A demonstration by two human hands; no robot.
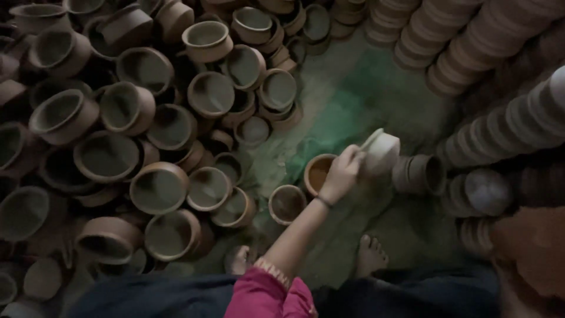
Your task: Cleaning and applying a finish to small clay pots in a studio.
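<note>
Fingers of one hand [341, 174], side unclear, close on a pale, smooth, round clay pot [381, 152] above the green-dusted floor [365, 94]. Two brown pots [287, 203] sit just beneath; rough terracotta pots [159, 187] crowd the left, too many to count.

One hand [341, 172] grips a pale clay pot [381, 152] by its rim, above the greenish floor [365, 100]. Loose brown pots [159, 187] lie heaped alongside; stacked pot rows [471, 35] lie opposite.
</note>
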